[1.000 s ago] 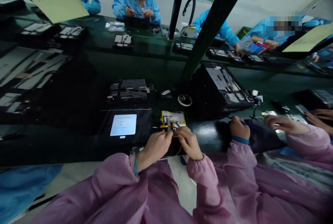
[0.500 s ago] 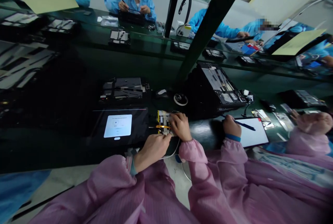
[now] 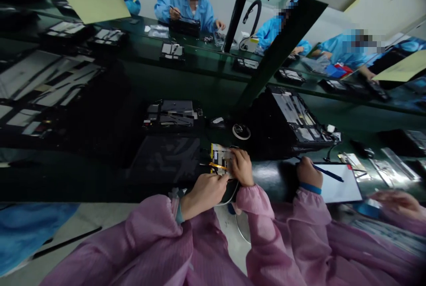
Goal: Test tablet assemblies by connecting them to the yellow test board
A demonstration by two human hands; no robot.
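Change: tablet (image 3: pixel 165 159) had gone dark since the earlier frames, its lit white screen gone; whole view had shifted slightly as the head moved; both hands had stayed at the same small part.
Left hand: left hand (image 3: pixel 203 191) lay low at the lower edge of the pack, left fingers (image 3: pixel 222 180) curled narrow, close against it; exact grip could not be told.
Right hand: right hand (image 3: pixel 242 167) sat on the pack's right side, right fingers (image 3: pixel 236 158) bent down on its surface, narrow; whether they pinched anything could not be told.
Main thing: yellow-taped pack (image 3: pixel 218 155) lay on the dark green counter (image 3: pixel 271 175), just right of the tablet, orange flex strip (image 3: pixel 218 166) across its lower part.
Progress: pack was out in the open, seated in no housing; strip was not clearly connected to anything. Open tablet housing (image 3: pixel 169 115) and larger open housing (image 3: pixel 299 117) sat beyond it, insides showing, no covers on.
Nearby: roll of tape (image 3: pixel 241 131) lay between the pack and the housings; white cable (image 3: pixel 226 202) ran below the hands.
Co-worker: hand in pink sleeve (image 3: pixel 309 173) to the right held a blue pen (image 3: pixel 328 173) over a white sheet (image 3: pixel 337 184).
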